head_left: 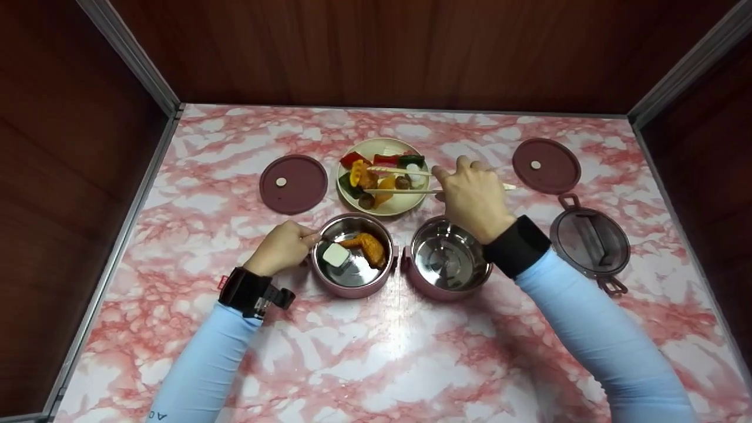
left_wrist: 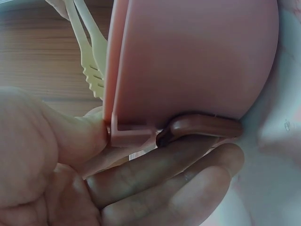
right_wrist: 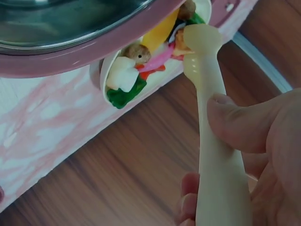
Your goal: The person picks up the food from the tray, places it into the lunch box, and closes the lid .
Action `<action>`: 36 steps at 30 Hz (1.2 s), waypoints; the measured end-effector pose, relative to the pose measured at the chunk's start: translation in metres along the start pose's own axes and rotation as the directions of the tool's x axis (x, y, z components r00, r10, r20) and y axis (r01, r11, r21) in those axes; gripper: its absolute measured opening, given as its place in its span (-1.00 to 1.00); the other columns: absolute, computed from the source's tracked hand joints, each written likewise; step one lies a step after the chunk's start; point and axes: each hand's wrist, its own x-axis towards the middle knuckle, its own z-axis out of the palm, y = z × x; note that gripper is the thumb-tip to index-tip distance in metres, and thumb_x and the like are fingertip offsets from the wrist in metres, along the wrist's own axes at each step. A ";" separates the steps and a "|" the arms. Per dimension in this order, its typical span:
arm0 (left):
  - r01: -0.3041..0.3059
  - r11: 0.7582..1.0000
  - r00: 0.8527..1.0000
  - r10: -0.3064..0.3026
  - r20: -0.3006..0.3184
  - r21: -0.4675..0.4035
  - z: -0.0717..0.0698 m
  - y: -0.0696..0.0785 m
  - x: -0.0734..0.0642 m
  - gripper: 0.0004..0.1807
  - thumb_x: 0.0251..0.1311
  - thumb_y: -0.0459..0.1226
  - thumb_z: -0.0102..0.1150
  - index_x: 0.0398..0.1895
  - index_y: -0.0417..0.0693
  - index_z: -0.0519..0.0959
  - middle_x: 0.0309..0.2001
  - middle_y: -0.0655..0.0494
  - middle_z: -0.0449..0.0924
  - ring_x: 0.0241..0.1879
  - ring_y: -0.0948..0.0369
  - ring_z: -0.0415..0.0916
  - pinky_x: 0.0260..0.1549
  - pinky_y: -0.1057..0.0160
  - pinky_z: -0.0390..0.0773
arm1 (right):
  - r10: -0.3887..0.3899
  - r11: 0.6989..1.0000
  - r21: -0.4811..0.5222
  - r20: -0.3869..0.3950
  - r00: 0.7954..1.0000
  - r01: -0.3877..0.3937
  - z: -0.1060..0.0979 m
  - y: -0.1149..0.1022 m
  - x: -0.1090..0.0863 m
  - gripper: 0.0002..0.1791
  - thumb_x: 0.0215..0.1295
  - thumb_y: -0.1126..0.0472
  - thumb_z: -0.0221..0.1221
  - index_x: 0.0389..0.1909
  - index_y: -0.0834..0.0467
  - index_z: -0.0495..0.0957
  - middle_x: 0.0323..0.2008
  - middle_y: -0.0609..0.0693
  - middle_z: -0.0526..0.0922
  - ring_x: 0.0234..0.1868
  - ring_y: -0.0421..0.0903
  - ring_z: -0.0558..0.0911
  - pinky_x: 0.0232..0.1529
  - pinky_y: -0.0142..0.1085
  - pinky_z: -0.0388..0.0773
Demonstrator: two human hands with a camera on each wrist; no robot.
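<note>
My left hand [head_left: 285, 247] grips the side of the left pink pot [head_left: 352, 292]: in the left wrist view the thumb lies at the rim and the fingers pass under the brown handle [left_wrist: 202, 126]. Inside that pot are a fried drumstick-like piece [head_left: 371, 249] and a pale square piece [head_left: 335, 255]. Cream tongs [right_wrist: 214, 117] are held in my right hand [head_left: 476, 197], reaching left over the cream plate [head_left: 405, 208]. Their spread tips stand on either side of an orange-brown piece [head_left: 368, 179]; whether they touch it I cannot tell. Peppers, mushrooms and other food pieces share the plate.
The right pink pot [head_left: 435, 289] stands beside the left one, below my right forearm. Two maroon round lids [head_left: 305, 197] [head_left: 555, 176] lie left and right of the plate. A glass lid [head_left: 567, 235] with brown handles lies at the right. Wood-look panels [head_left: 376, 53] enclose the marbled table.
</note>
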 end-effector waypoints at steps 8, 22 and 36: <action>0.005 1.000 1.000 -0.005 0.008 -0.002 -0.001 0.002 -0.001 -0.70 0.43 -0.20 0.07 -0.04 -0.15 0.72 -0.58 0.15 0.49 -0.61 0.26 0.35 -0.57 0.30 0.38 | 0.039 0.998 -0.041 0.001 0.999 -0.038 0.000 -0.012 -0.003 -0.52 0.29 0.08 0.28 0.18 0.17 0.51 -0.30 0.29 0.50 -0.37 0.19 0.54 -0.59 -0.05 0.56; 0.000 1.000 1.000 0.000 0.009 0.005 0.000 0.002 0.001 -0.70 0.43 -0.19 0.06 -0.02 -0.14 0.71 -0.59 0.15 0.47 -0.60 0.25 0.35 -0.53 0.27 0.41 | 0.049 0.992 -0.118 -0.030 0.998 -0.052 0.004 -0.026 0.002 -0.61 0.16 0.38 0.06 0.04 0.26 0.54 -0.35 0.23 0.51 -0.42 0.13 0.53 -0.59 -0.09 0.52; -0.015 1.000 1.000 0.015 -0.005 0.005 0.000 0.000 0.000 -0.71 0.42 -0.18 0.08 -0.03 -0.11 0.73 -0.63 0.17 0.43 -0.63 0.26 0.33 -0.56 0.28 0.38 | 0.066 0.995 -0.061 -0.140 0.988 -0.076 -0.005 -0.002 -0.009 -0.89 0.19 0.28 0.16 -0.45 0.25 0.52 -0.54 0.17 0.53 -0.57 0.15 0.51 -0.65 -0.01 0.46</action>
